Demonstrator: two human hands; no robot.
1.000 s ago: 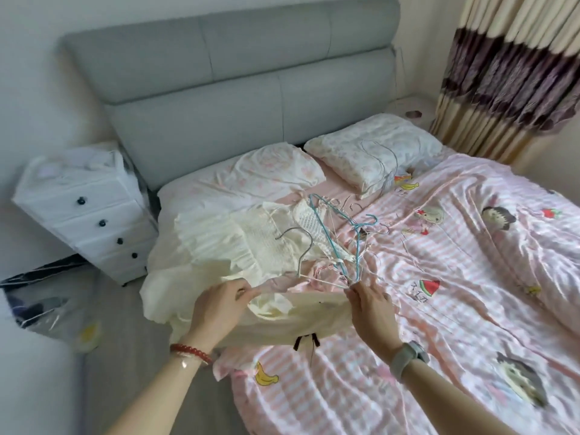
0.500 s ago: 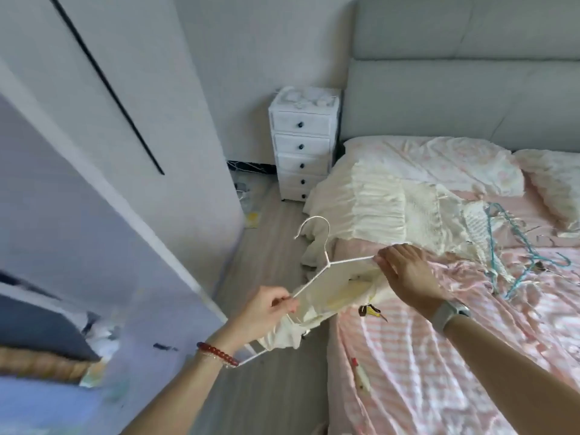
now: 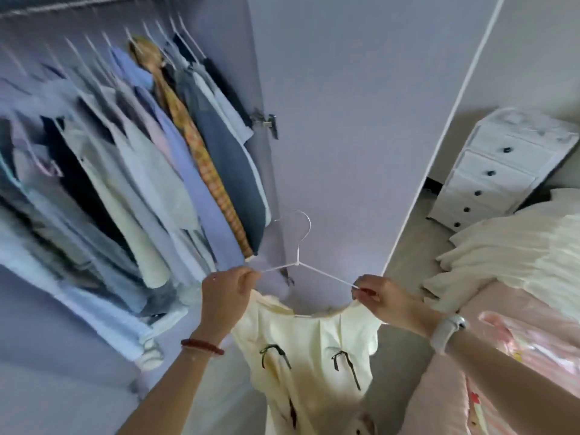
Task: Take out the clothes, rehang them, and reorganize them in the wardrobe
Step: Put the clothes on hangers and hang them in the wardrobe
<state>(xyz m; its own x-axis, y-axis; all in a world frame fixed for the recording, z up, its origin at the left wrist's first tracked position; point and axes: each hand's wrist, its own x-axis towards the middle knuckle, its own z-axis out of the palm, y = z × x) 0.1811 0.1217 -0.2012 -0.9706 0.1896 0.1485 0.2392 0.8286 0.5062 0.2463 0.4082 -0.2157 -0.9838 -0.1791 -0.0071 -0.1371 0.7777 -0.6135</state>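
I hold a white hanger (image 3: pixel 296 262) up in front of the open wardrobe (image 3: pixel 94 152), its hook pointing up and curling left. My left hand (image 3: pixel 224 296) pinches the hanger's left arm, fingers (image 3: pixel 248 274) clamped on the wire. My right hand (image 3: pixel 381 298) pinches the right arm near its tip, fingers (image 3: pixel 364 290) closed on the wire and on the edge of the dress (image 3: pixel 301 346). The pale yellow dress hangs from the hanger between my hands, its neckline sagging along the bottom bar, two small black bows on the front. A red bead bracelet (image 3: pixel 202 346) sits on my left wrist and a white watch (image 3: pixel 445 332) on my right. Inside the wardrobe, to the left, many clothes (image 3: pixel 150 146) hang packed on a rail, blurred. The wardrobe door (image 3: pixel 345 120) stands open straight ahead. At right is the bed (image 3: pixel 518 356) with its pink sheet and a heap of cream cloth (image 3: pixel 508 255) at its near edge, and a white drawer unit (image 3: pixel 499 171) behind it.
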